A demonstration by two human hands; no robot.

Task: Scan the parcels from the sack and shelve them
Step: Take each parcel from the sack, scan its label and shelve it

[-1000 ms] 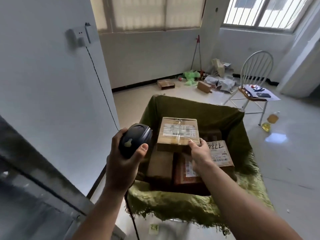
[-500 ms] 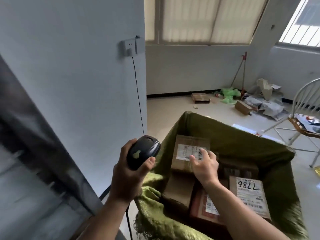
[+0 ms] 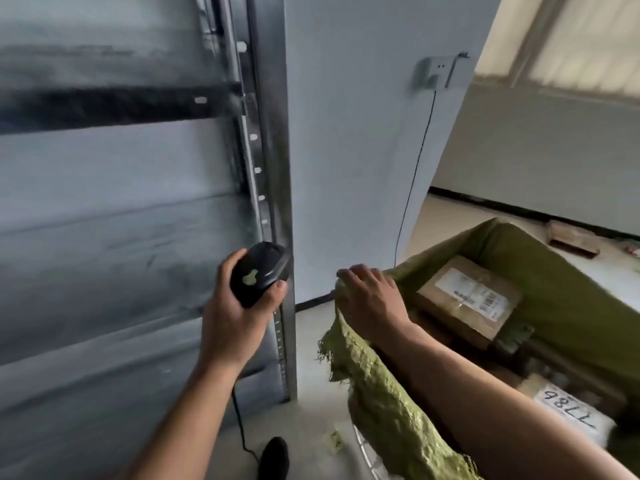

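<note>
My left hand (image 3: pixel 232 323) grips a black handheld scanner (image 3: pixel 258 277) with a cord hanging to the floor. My right hand (image 3: pixel 372 299) rests on the near-left rim of the green sack (image 3: pixel 388 410), fingers curled over the cloth; whether it holds anything is hidden. Inside the sack lies a brown parcel (image 3: pixel 467 299) with a white barcode label, apart from my hand. A second parcel marked 7786 (image 3: pixel 568 410) shows at the lower right, partly behind my forearm.
A grey metal shelf unit (image 3: pixel 138 237) fills the left, its upright post (image 3: pixel 273 168) right behind the scanner. A white wall with a socket (image 3: pixel 436 74) and cable stands behind the sack. A flat box (image 3: pixel 571 237) lies on the floor far right.
The view has swung left toward the shelves. My right hand left the labelled parcel and moved to the sack's near-left rim. My left hand still holds the scanner.
</note>
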